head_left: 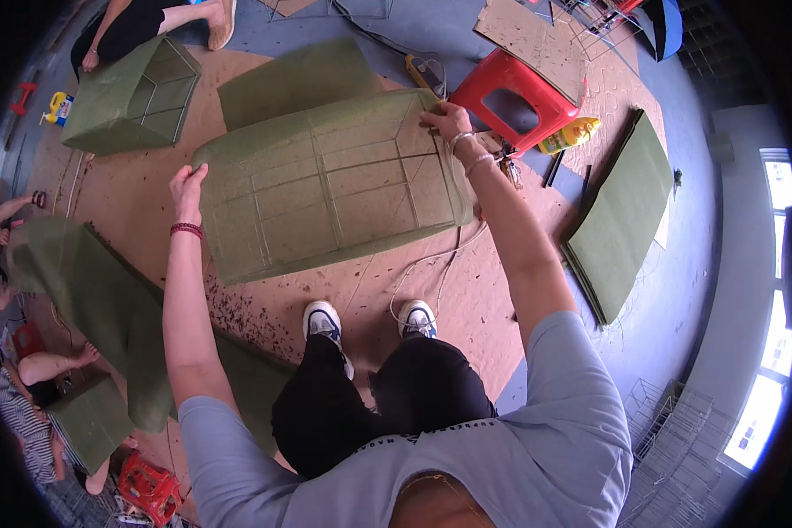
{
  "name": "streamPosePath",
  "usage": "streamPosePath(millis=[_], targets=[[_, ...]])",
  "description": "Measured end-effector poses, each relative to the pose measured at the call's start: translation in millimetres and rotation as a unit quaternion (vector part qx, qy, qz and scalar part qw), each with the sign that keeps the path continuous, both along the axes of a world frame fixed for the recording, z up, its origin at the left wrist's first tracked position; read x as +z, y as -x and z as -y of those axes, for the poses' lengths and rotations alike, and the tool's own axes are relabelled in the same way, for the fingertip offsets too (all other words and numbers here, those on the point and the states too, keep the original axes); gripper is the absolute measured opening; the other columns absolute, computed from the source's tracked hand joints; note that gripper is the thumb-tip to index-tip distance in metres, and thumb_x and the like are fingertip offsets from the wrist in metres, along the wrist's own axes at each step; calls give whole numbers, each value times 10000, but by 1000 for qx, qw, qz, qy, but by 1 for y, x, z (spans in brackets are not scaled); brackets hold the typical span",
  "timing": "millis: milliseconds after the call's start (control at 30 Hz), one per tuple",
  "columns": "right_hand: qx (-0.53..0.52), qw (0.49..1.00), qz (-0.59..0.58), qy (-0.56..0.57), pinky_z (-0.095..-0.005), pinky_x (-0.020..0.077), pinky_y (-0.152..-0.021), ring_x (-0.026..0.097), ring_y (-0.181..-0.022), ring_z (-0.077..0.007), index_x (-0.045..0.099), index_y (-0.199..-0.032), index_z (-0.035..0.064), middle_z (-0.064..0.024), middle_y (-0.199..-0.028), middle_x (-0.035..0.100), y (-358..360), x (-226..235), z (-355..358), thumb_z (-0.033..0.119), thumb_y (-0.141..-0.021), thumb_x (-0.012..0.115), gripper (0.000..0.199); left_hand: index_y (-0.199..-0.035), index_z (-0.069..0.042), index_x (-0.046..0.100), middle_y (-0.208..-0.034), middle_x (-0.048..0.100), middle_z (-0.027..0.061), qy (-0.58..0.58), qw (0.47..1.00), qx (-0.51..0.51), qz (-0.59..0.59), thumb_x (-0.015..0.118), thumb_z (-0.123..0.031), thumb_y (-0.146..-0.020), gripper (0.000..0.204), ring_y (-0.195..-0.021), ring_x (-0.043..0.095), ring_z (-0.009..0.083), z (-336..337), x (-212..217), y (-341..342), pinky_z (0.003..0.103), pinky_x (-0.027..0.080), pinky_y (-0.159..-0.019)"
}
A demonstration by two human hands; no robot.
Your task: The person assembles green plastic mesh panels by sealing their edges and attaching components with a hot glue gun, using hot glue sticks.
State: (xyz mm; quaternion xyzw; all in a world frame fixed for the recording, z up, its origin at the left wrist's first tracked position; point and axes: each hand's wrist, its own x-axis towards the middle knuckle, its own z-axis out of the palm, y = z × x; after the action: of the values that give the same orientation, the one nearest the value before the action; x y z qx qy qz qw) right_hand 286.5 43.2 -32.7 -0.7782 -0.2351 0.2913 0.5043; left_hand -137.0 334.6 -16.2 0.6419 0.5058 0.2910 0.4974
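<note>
Seen from above, we hold a large green fabric-covered wire frame (330, 185) just off the cardboard sheet (343, 290) that covers the floor, in front of our two shoes (370, 319). Our left hand (187, 185) lies with its fingers spread loosely along the frame's left end, more steadying than gripping, while our right hand (449, 121) pinches the cloth at the frame's far right corner, fingers pressed together on the edge. The wire grid shows through the fabric as pale raised lines, and the frame bows along its length. We judge the chief risk to be at the left end: an open hand on a smooth cover could let that end slide or drop, and the frame would then twist against the pinch at the right. A hard pull at the pinched corner could, in our view, drag the cover off its wire or tear it. A thin cord (427, 264) loops on the cardboard just beside our right shoe and under the frame's near edge; it could snag a wire or catch a foot. A red plastic stool (524, 97) and a yellow bottle (572, 134) sit close to the right end, where a swing of the frame might knock them. A second covered frame (132, 97) stands far left, a folded stack of green fabric (620, 216) lies to the right, and other people sit at the left rim.
</note>
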Motion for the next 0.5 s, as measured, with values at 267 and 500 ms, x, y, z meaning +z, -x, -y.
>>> streamPosePath(millis=[267,500], targets=[[-37,998,-47,12,-238,515,-547,690,-700,-142,671,-937,22,-47,-827,689,-17,0,-26,127,-812,728,173,-729,-79,572,-732,512,-67,1,1000,22,-12,714,-189,-832,206,-715,428,57,-10,-9,-12,229,362,-692],[-39,995,-83,-34,-268,530,-546,665,-647,-163,664,-918,20,-61,-809,684,-31,-4,-45,141,-820,718,165,-961,-49,634,-944,629,8,8,995,87,-41,741,-268,-799,293,-922,560,118,-37,-17,-30,277,416,-877]])
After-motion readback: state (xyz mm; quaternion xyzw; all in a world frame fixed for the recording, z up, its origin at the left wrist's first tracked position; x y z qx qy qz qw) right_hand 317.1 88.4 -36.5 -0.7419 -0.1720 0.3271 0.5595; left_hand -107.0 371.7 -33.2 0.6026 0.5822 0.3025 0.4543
